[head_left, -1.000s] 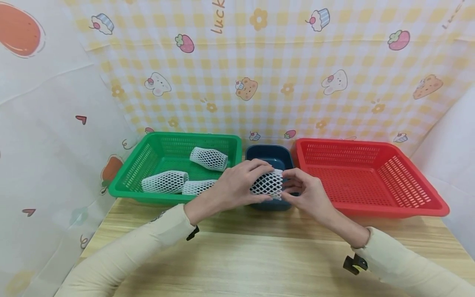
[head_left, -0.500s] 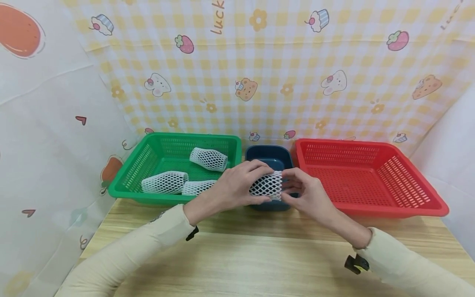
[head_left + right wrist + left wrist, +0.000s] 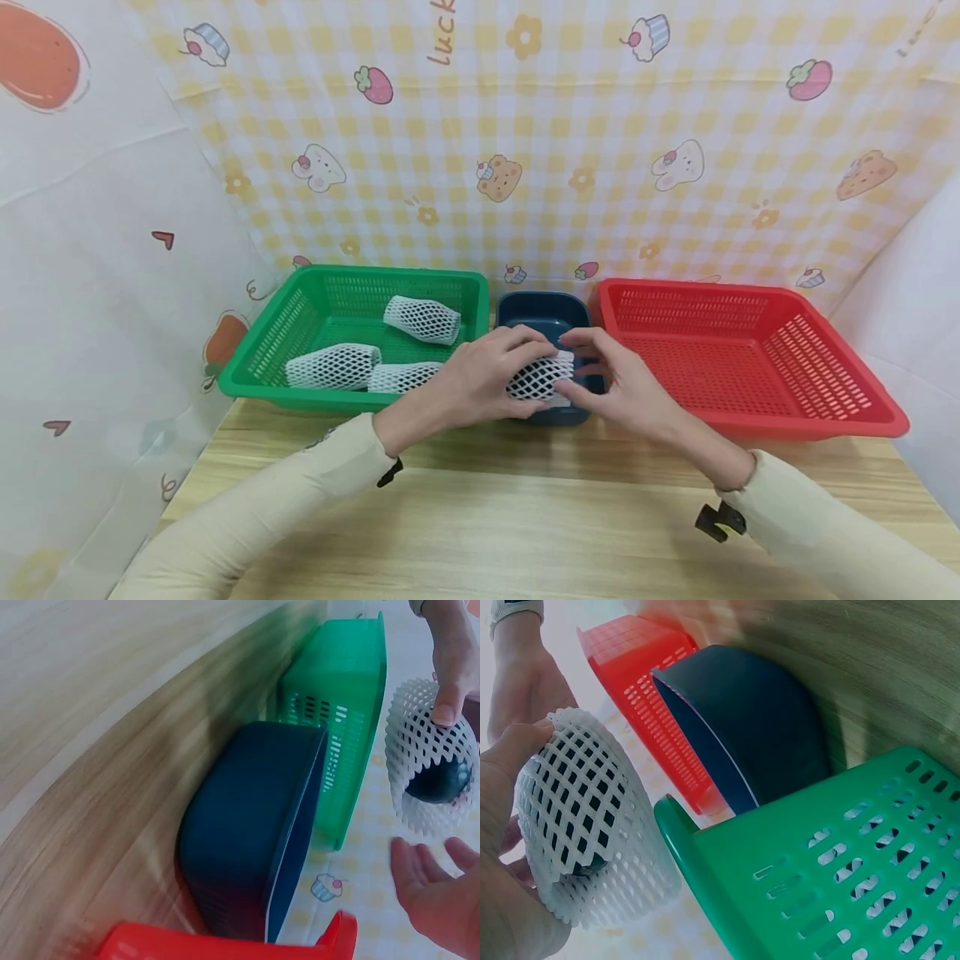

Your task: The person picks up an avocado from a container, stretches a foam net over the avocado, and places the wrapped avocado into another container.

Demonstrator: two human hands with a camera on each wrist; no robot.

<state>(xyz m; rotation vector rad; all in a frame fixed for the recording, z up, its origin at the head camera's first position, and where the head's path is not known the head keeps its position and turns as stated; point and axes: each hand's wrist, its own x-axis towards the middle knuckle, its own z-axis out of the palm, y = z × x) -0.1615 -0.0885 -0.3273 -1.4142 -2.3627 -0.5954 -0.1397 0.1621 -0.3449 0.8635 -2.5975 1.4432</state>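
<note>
Over the dark blue tub (image 3: 546, 305), my left hand (image 3: 483, 373) grips a white foam net sleeve (image 3: 534, 379). Inside the sleeve sits a dark, smooth, rounded thing (image 3: 439, 781), visible at the open end in the right wrist view; its exact kind is unclear. My right hand (image 3: 628, 385) is just beside that end, fingers spread and slightly bent. In the right wrist view a gap separates its fingertips (image 3: 401, 851) from the sleeve. More netted pieces lie in the green basket (image 3: 300, 398): one at the back (image 3: 422, 320), two near its front.
A red basket (image 3: 787, 427) stands right of the tub, the green one left of it. All three rest on a wooden table (image 3: 480, 525). A checked cloth (image 3: 420, 133) hangs close behind, and white cloth (image 3: 105, 292) hangs at the left.
My right fingers have come off the sleeve's rim and spread wider, having pinched it before. The left hand keeps its grip in nearly the same place.
</note>
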